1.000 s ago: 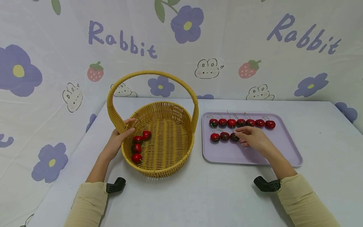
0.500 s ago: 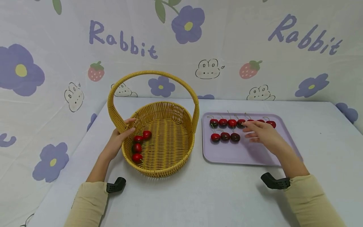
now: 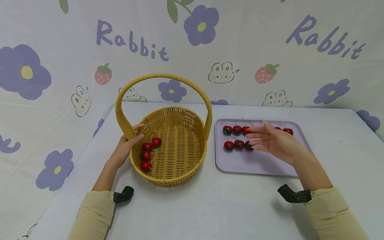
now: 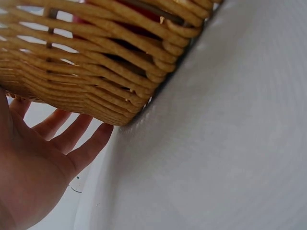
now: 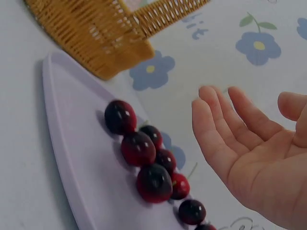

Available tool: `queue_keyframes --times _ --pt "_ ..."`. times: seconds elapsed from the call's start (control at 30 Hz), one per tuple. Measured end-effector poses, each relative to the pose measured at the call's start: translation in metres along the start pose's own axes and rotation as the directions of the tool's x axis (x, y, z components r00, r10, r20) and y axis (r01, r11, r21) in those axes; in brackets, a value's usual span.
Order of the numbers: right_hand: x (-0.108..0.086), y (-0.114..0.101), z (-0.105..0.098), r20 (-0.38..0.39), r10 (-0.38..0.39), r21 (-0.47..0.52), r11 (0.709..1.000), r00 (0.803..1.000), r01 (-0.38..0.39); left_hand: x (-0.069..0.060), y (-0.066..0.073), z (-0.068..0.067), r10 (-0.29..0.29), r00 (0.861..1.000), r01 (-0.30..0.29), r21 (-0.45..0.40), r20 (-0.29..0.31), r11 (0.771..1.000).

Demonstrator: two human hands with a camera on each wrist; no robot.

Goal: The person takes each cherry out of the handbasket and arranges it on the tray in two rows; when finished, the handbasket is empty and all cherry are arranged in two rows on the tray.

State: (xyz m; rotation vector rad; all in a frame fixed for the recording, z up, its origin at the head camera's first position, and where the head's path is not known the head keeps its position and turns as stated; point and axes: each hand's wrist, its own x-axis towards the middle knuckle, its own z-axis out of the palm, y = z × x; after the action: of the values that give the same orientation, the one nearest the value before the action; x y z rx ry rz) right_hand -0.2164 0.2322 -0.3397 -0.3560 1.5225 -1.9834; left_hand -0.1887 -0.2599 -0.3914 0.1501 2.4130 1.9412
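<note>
In the head view my left hand grips the left rim of the yellow wicker basket, beside the base of its arched handle. From the left wrist, the fingers of that hand touch the outside of the woven wall. Several red cherries lie at the basket's left side. My right hand hovers empty above the lilac tray, fingers extended and palm turned to the left. Under it are a back row of several cherries and a front row of three, partly hidden by the fingers. The right wrist view shows dark cherries beside the raised hand.
Both basket and tray stand on a white table, the basket left of the tray with a narrow gap between them. The tall handle arches over the basket. A patterned cloth hangs behind the table.
My right hand has let go of the third front-row cherry, drawn back to the right, then risen and turned with its fingers spread. The left hand keeps its place on the basket.
</note>
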Motion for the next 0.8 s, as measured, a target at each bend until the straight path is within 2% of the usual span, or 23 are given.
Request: queue_keyframes --times 0.23,0.47,0.67,0.8 --pt "0.008 -0.006 0.031 0.071 0.010 -0.033 0.999 0.997 -0.008 0.002 -0.002 -0.001 0.004 1.000 -0.004 -0.003 0.005 1.000" --pt "0.026 -0.011 0.067 0.118 0.051 -0.101 0.994 0.992 -0.039 0.002 -0.004 -0.001 -0.005 1.000 0.005 -0.012 0.005 1.000" --pt "0.046 -0.009 0.094 0.199 0.090 -0.160 0.985 0.976 -0.058 0.003 -0.005 -0.001 -0.005 1.000 0.005 -0.023 0.007 1.000" --pt "0.059 -0.007 0.111 0.225 0.121 -0.204 0.976 0.967 -0.075 0.003 -0.006 -0.002 0.001 1.000 -0.001 -0.022 0.005 1.000"
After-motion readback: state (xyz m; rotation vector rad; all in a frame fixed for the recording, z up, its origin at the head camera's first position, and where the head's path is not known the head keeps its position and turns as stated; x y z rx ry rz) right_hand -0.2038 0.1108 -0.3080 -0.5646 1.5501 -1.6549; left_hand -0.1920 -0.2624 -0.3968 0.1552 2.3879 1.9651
